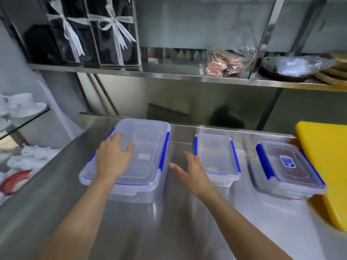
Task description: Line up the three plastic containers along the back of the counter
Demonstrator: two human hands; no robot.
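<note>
From the head camera I looked down on a steel counter (187,222) with three clear plastic containers, each with blue clips, set in a rough row toward the back edge. The large container (146,147) sat at the left, its far end close to the raised back lip. The small container (217,158) sat in the middle, and the labelled container (289,166) sat at the right, turned slightly askew and just beside a yellow cutting board (326,162).

The left hand (112,158) lay flat on the large container's lid, fingers spread, pressing and not gripping. The right hand (193,171) hovered open above the bare counter between the large and small containers, fingers loosely apart, holding nothing; whether its fingertips brushed the small container I could not tell.

I judged the step in hand to be squaring up the large container at the back. The row looked nearly made. The next move, as I read it, called for the right hand to steady or nudge a neighbouring box, and for the angled right-hand box to be straightened.
</note>
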